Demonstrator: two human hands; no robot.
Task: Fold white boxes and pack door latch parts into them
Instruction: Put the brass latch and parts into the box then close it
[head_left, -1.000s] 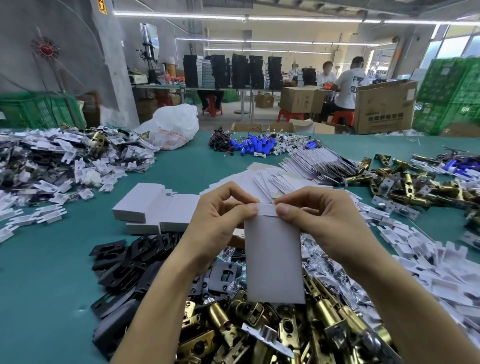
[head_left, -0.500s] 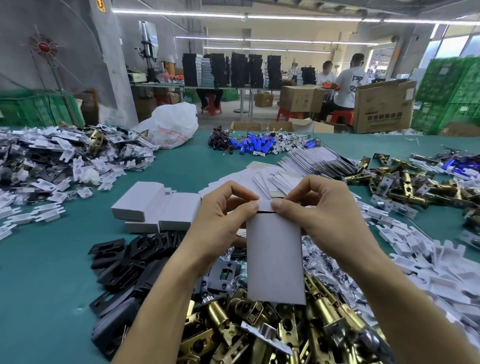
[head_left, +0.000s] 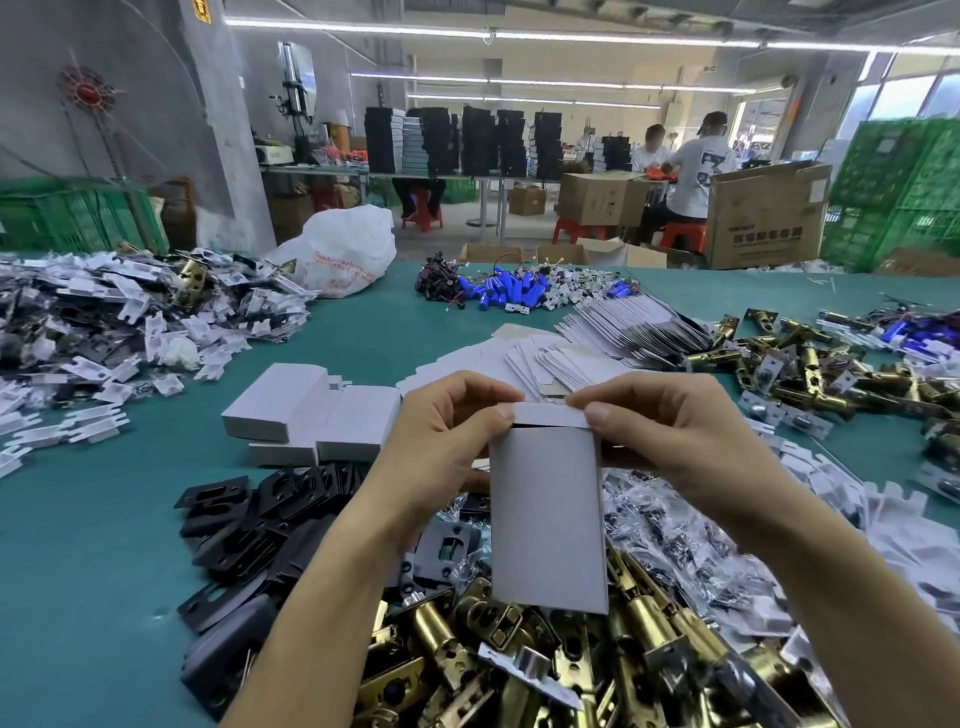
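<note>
Box (head_left: 548, 519) being held upright over the latches (head_left: 649, 629)
Left hand (head_left: 441, 447) and right hand (head_left: 675, 431) are each pinching a corner of its top flap (head_left: 550, 415) between thumb and forefinger. It is hanging above black plates (head_left: 249, 519) on the table (head_left: 78, 545), with folded boxes (head_left: 311, 410) lying to its left.

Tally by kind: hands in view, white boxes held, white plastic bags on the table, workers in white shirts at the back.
Hands: 2, left hand and right hand
White box, held by both hands: 1
White plastic bag: 1
Workers in white shirts: 2
Total: 6
</note>
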